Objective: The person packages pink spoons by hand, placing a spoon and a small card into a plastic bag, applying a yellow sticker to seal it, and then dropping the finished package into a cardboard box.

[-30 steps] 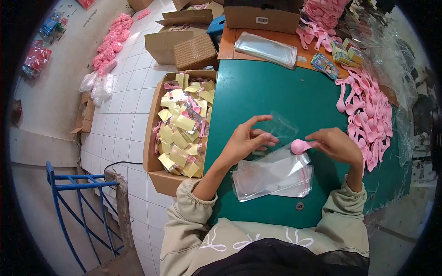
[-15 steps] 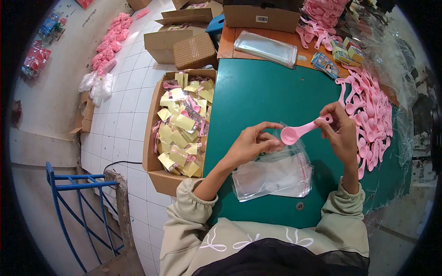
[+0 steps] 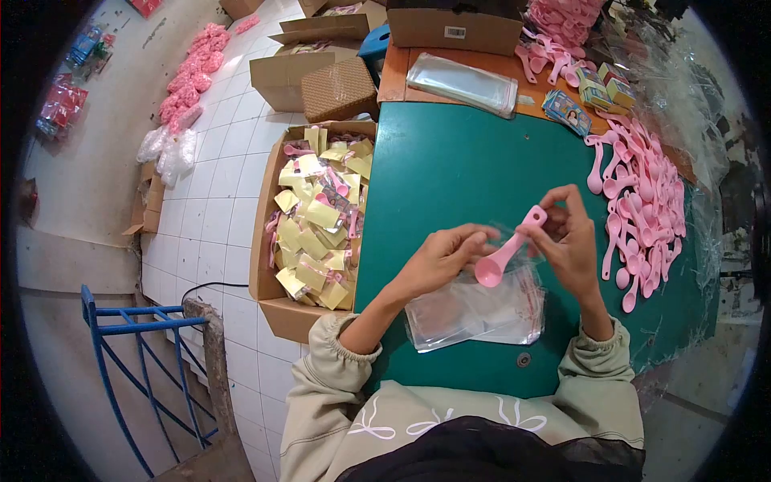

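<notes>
A pink measuring spoon (image 3: pixel 504 255) is pinched by its handle in my right hand (image 3: pixel 569 245), its bowl hanging down toward the left. My left hand (image 3: pixel 450 255) has its fingers closed on a thin clear plastic bag (image 3: pixel 502 230), which is blurred and stretches toward the right hand behind the spoon. Under both hands lies a stack of clear plastic bags (image 3: pixel 474 315) on the green table (image 3: pixel 450 169). To the right of my right hand spreads a pile of pink spoons (image 3: pixel 642 201).
Left of the table, a cardboard box (image 3: pixel 277 317) holds many packed spoons with yellow cards. Farther back are a bundle of clear bags (image 3: pixel 462 83), small card packs (image 3: pixel 567 112) and a brown box (image 3: pixel 454 32). A blue metal rail (image 3: pixel 144 325) stands lower left.
My right hand has moved left and slightly down, and the spoon has turned from nearly level to steeply tilted, bowl down. The left hand has shifted slightly, still closed on the bag.
</notes>
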